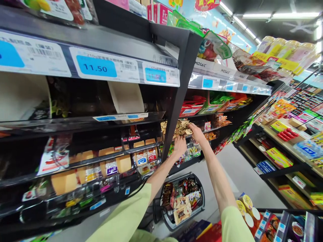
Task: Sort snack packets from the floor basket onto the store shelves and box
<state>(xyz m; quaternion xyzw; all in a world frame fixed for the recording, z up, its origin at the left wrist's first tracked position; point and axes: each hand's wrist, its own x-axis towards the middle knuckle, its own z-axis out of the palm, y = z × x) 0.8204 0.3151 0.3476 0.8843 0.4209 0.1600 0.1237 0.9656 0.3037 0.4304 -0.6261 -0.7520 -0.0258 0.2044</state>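
Note:
Both hands reach forward to a heap of brown-and-cream snack packets [179, 129] on a mid-height shelf, just past a black upright. My left hand [180, 145] is at the near edge of the heap, fingers bent onto the packets, their tips partly hidden. To its right, my right hand [197, 133] closes its fingers on the heap's right end. Below the hands, a dark shopping basket [203, 199] stands on the floor, holding dark packs and several cream-coloured packets [182, 213].
The black shelf upright [178, 87] rises close by my left hand. Price-tagged shelves [126, 69] run along the left. Beyond the aisle floor [228, 164] stands another stocked shelf [280, 154]. Tubs [246, 205] and packs occupy the lower right.

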